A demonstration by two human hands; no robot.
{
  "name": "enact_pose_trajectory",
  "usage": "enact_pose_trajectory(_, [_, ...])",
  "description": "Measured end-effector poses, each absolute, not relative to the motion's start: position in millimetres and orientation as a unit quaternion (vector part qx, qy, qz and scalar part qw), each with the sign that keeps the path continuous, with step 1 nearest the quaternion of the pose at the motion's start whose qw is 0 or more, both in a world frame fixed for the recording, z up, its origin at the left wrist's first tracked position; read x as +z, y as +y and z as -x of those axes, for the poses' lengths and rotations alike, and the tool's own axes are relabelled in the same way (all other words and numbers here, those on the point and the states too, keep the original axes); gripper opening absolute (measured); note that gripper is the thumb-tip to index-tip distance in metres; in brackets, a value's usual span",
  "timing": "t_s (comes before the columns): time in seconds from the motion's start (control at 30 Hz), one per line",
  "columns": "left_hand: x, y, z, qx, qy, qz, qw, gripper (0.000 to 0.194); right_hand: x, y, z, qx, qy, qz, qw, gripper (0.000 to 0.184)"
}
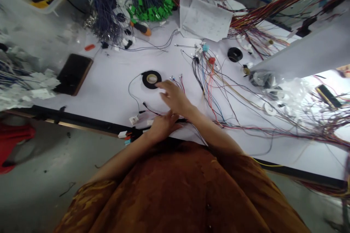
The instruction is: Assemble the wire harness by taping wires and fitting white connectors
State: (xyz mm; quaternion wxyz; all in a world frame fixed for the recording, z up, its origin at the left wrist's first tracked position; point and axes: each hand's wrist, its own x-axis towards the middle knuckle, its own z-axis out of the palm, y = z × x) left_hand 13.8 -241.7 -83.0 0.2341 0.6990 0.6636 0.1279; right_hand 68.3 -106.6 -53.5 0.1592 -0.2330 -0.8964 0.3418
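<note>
My left hand (162, 128) is closed around a bundle of wires (182, 120) near the front edge of the table. White connectors (133, 119) and a few coloured ones stick out to its left. Above it, my right hand (177, 98) stretches its fingers toward a roll of black tape (152, 79) lying flat on the table. The fingertips are at the roll's right rim; whether they touch it is unclear. Loose wire ends with metal terminals (181, 76) lie just beyond the right hand.
Wires with a red connector (212, 60) spread to the right. A second black tape roll (234, 54) sits farther back. Papers (206, 20), green connectors (153, 11) and an orange-handled tool (141, 28) lie at the back. A dark phone-like slab (73, 74) rests on the left.
</note>
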Motion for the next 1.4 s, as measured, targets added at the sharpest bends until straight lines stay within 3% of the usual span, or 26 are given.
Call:
enact_pose_trajectory(0.1, [-42, -264, -7, 0.223, 0.652, -0.687, 0.232, 0.035, -66, -94, -132, 0.400, -0.811, 0.365, 0.220, 0.023])
enact_pose_trajectory(0.23, [26, -294, -1, 0.381, 0.565, -0.664, 0.307, 0.031, -84, -99, -173, 0.486, -0.722, 0.463, 0.167, 0.025])
enact_pose_trajectory(0.33, [47, -286, -8, 0.456, 0.526, -0.609, 0.380, 0.030, -93, -104, -171, 0.473, -0.717, 0.489, 0.150, 0.027])
enact_pose_trajectory(0.5, [-18, -209, -17, 0.520, 0.610, -0.422, 0.424, 0.019, -101, -104, -158, 0.432, -0.732, 0.499, 0.168, 0.006])
enact_pose_trajectory(0.6, [-68, -165, -9, 0.552, 0.651, -0.336, 0.398, 0.016, -101, -108, -161, 0.493, -0.699, 0.480, 0.193, 0.007])
enact_pose_trajectory(0.7, [-89, -139, 2, 0.577, 0.663, -0.335, 0.339, 0.016, -100, -115, -167, 0.576, -0.646, 0.452, 0.216, 0.013])
enact_pose_trajectory(0.87, [-80, -105, 14, 0.566, 0.666, -0.301, 0.382, 0.012, -99, -121, -170, 0.605, -0.627, 0.424, 0.247, 0.012])
enact_pose_trajectory(1.13, [-65, -82, 20, 0.526, 0.668, -0.253, 0.461, 0.022, -100, -123, -169, 0.624, -0.616, 0.403, 0.263, 0.011])
enact_pose_trajectory(1.23, [-62, -86, 21, 0.531, 0.677, -0.282, 0.425, 0.022, -105, -121, -169, 0.619, -0.620, 0.411, 0.251, 0.009])
enact_pose_trajectory(1.4, [-56, -109, 22, 0.512, 0.704, -0.410, 0.271, 0.025, -111, -116, -171, 0.618, -0.620, 0.431, 0.218, 0.026])
